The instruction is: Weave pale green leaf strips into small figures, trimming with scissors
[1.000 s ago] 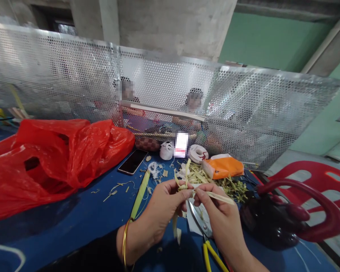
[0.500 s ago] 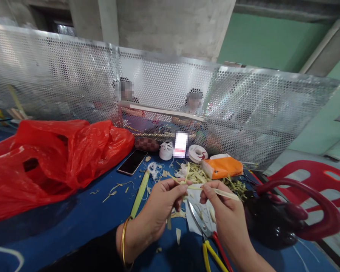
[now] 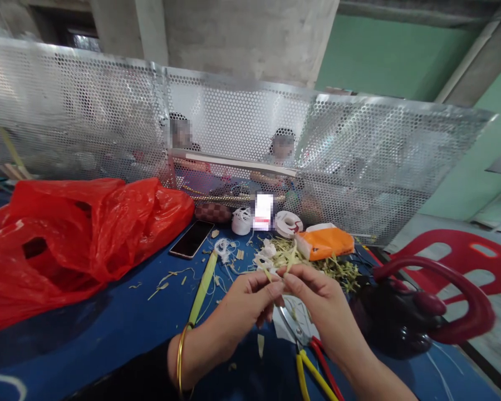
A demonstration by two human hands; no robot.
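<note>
My left hand (image 3: 239, 312), with a gold bangle on its wrist, and my right hand (image 3: 317, 305) meet fingertip to fingertip above the blue table (image 3: 121, 328). Both pinch a small piece of pale yellow-green leaf strip (image 3: 284, 265) that sticks up between them. Scissors with yellow and red handles (image 3: 307, 351) lie just under my right hand on a white sheet. A heap of cut leaf scraps (image 3: 317, 262) sits right behind my fingers. A long green leaf strip (image 3: 204, 287) lies to the left of my left hand.
A big red plastic bag (image 3: 75, 234) fills the left. A phone (image 3: 191, 239), white tape rolls (image 3: 288, 224) and an orange packet (image 3: 325, 243) lie further back. A dark bag with a maroon handle (image 3: 413, 312) stands right, before a red chair (image 3: 463, 262). Two people sit behind the perforated metal screen (image 3: 359, 161).
My hands have come together: half a second ago they were apart, stretching a strip between them. The long end that trailed over my right hand no longer shows.
</note>
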